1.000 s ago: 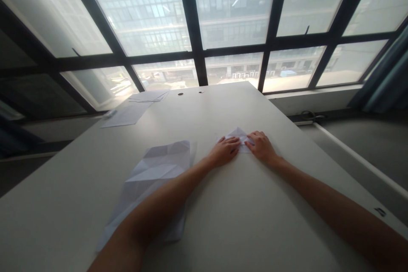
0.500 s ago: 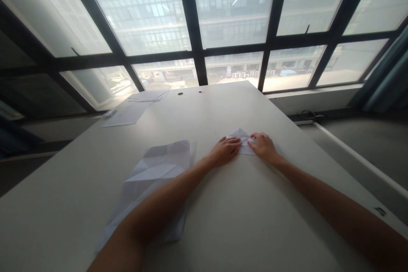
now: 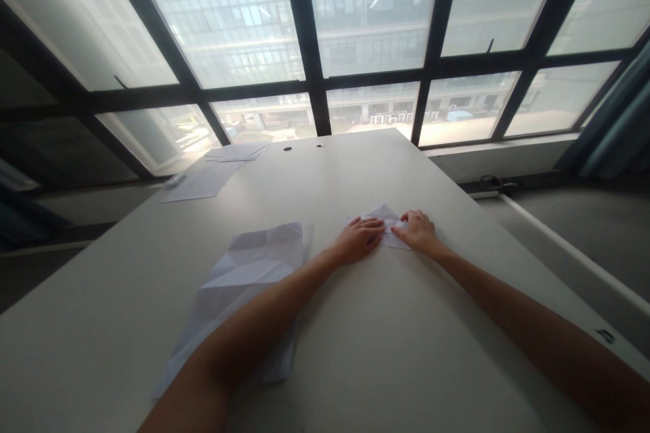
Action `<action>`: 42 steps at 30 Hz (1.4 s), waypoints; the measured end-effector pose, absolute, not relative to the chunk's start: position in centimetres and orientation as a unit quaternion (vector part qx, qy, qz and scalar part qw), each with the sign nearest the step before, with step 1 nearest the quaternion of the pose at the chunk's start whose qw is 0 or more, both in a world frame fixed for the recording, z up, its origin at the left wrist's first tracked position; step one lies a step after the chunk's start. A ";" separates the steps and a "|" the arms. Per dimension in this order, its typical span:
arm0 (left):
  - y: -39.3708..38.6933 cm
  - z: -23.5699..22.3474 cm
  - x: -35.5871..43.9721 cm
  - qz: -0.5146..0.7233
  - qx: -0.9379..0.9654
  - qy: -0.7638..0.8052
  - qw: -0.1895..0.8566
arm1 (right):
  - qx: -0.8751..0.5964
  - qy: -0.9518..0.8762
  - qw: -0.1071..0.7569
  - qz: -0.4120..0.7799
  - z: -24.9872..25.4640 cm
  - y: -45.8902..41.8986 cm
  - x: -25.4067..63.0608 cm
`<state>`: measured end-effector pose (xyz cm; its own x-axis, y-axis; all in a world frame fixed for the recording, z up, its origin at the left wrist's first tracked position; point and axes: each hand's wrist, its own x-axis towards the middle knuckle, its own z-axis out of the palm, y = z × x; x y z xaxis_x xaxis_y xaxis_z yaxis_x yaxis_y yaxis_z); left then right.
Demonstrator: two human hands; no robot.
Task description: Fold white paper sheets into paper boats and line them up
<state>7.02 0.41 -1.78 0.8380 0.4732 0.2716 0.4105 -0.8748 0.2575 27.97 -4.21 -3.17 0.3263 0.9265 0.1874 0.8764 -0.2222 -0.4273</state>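
Observation:
A small folded sheet of white paper (image 3: 384, 212) lies on the white table, its pointed top facing the windows. My left hand (image 3: 358, 241) rests flat across the left part of it, fingers stretched to the right. At the right side of the same paper, my right hand (image 3: 418, 231) has its thumb on top and its fingers curled at the edge, pinching it. Both hands cover much of the paper, so its folds show only in part. Left of the hands lies a larger creased white sheet (image 3: 264, 250), partly under my left forearm.
Several white sheets (image 3: 200, 183) lie at the far left of the table (image 3: 345, 352). Two small holes sit near its far edge. Beyond stand black-framed windows (image 3: 317, 101), with a blue curtain (image 3: 609, 122) on the right. A white rail (image 3: 558, 237) runs beside the table.
The thumb of my right hand has slid slightly left over the folded paper, and its fingers have drawn in a little. My left hand stays in place.

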 end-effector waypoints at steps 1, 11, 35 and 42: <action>0.4 -1.8 7.0 0.166 0.954 0.231 0.097 | -0.783 -0.573 0.236 0.057 -3.1 -4.2 27.9; 0.6 -1.9 7.0 0.167 0.954 0.225 0.108 | -0.780 -0.540 0.299 0.102 -3.0 -3.9 28.2; 2.7 -2.9 7.0 0.307 0.825 0.445 0.166 | -0.601 -0.596 0.495 0.195 -3.6 -3.5 29.0; 3.7 -2.7 6.4 0.360 0.808 0.418 0.205 | -0.578 -0.602 0.501 0.228 -3.1 -3.7 28.8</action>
<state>6.37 3.71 -2.73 0.3909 0.8242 0.4098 0.5284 -0.5655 0.6333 28.85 -3.73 -3.06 0.1706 0.9247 0.3404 0.4674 0.2281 -0.8541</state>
